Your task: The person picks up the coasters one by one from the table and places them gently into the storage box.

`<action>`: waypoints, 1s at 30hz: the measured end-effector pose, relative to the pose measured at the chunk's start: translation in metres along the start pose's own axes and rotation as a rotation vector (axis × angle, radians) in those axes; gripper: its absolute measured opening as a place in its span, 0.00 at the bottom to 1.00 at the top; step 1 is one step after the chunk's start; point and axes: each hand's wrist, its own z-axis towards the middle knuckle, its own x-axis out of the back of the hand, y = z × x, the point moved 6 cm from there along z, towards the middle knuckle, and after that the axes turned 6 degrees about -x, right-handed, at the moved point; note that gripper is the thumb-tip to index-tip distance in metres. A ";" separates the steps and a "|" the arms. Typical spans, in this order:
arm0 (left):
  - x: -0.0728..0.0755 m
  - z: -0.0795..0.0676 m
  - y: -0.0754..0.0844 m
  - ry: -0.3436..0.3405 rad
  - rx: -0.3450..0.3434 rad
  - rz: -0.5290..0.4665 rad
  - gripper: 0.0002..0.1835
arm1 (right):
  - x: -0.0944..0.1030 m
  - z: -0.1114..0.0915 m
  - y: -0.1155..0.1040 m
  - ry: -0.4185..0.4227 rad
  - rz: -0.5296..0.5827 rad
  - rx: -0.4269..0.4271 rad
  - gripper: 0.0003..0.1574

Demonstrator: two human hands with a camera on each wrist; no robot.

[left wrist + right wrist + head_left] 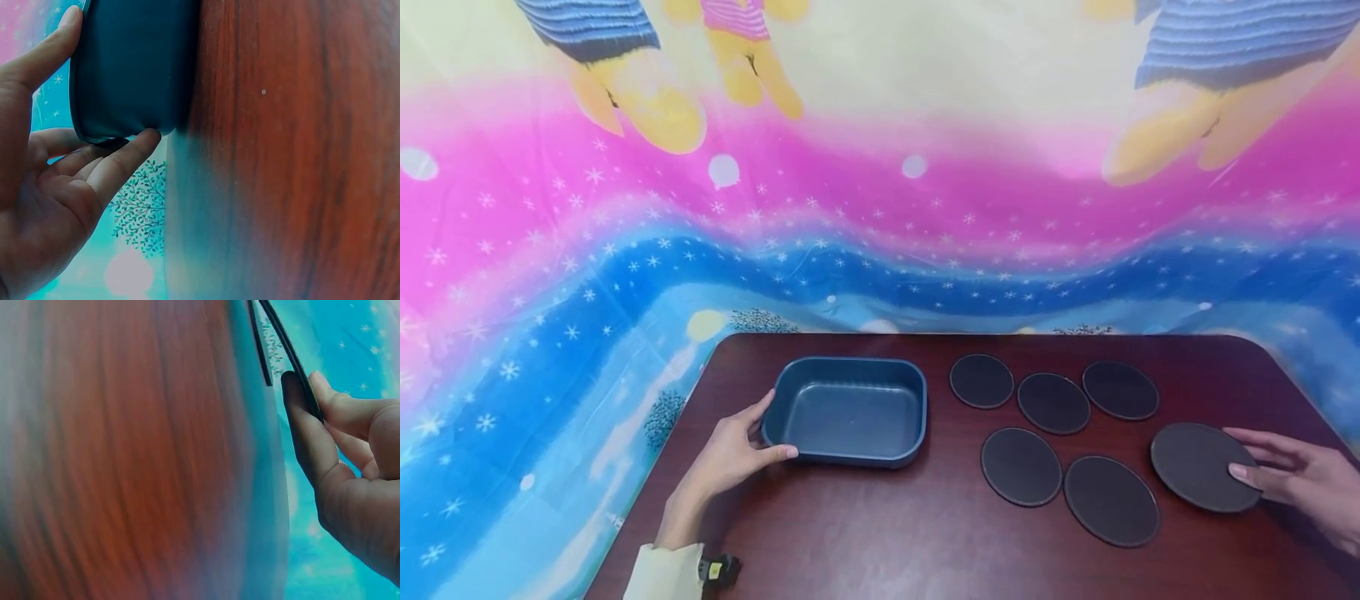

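A dark blue-grey rectangular plastic container [859, 417] with rounded corners stands upright on the table. My left hand [730, 450] grips its left end, the thumb on the front rim and the fingers along the side. Seen from the left wrist, the fingertips press the container's outer wall [134, 65]. On the right, my right hand [1311, 479] pinches a round dark coaster [1198, 467] by its right edge, thumb on top and fingers beneath. The right wrist view shows that coaster [292, 353] edge-on, raised above the tabletop.
Several more round dark coasters lie flat between the container and my right hand, among them one at the back [982, 381] and one at the front [1112, 501]. The reddish-brown table [880, 533] has rounded far corners. A colourful printed cloth [850, 208] hangs behind it.
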 end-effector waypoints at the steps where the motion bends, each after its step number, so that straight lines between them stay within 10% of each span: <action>1: 0.000 0.000 0.000 -0.001 0.002 -0.002 0.60 | -0.001 -0.001 0.001 0.005 0.021 -0.005 0.43; 18: 0.000 0.000 0.000 0.002 -0.002 0.004 0.59 | -0.021 -0.011 -0.039 -0.009 0.178 -0.083 0.49; 30: 0.000 0.000 0.000 -0.002 0.002 -0.016 0.59 | -0.033 -0.006 -0.078 -0.160 0.628 0.011 0.33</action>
